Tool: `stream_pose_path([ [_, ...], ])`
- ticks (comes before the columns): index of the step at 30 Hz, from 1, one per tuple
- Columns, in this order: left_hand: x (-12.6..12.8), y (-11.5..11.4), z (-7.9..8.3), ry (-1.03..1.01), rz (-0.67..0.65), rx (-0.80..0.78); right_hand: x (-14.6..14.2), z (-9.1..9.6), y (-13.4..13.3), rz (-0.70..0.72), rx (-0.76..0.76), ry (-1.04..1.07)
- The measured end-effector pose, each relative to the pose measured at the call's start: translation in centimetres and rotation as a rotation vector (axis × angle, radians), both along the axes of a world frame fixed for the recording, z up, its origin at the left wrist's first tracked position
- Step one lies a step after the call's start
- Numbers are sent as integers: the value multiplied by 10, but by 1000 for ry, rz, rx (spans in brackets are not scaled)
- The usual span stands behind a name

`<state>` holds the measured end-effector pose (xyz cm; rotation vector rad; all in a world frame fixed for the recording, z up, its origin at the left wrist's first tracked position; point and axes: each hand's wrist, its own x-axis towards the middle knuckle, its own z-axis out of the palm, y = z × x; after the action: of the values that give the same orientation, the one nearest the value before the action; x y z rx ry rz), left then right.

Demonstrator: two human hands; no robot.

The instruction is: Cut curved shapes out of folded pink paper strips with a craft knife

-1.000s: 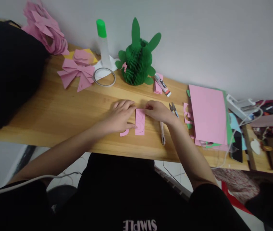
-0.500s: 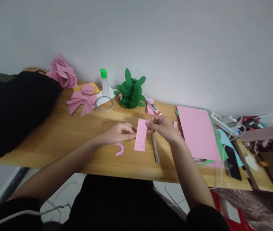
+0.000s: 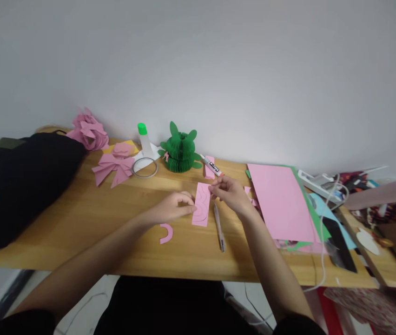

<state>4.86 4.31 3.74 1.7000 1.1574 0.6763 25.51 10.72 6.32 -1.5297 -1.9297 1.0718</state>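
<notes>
A pink paper strip with curved lines drawn on it is held upright in front of me, just over the table. The fingers of my right hand pinch its upper right edge. At its left edge, my left hand has thumb and fingers closed on the paper. Below my left hand lies a small pink curved paper piece. A pen rests on the wood to the right of the strip.
Along the wall stand a green paper honeycomb figure, a glue stick, a tape ring, a tube and a pink paper bow. Pink sheets lie right, near a phone; a black bag sits left.
The camera has tilted up, so the table sits lower in view. My left fingertips have come onto the strip's left edge; my right hand keeps its pinch.
</notes>
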Motion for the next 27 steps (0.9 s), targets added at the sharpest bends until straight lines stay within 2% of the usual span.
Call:
stream_pose_path([
  [4,6,16,-9,91,68,-51,6,-11,36,-133,157,-271],
  [8,13,37,-10,190,87,-97,3,-16,71,-43,167,-458],
  [11,18,49,-6,260,104,-127,-4,-20,86,34,140,-568],
  [18,36,76,7,442,159,-148,-2,-23,94,108,92,-706],
  [27,72,117,25,623,269,-104,43,0,87,42,129,-731],
])
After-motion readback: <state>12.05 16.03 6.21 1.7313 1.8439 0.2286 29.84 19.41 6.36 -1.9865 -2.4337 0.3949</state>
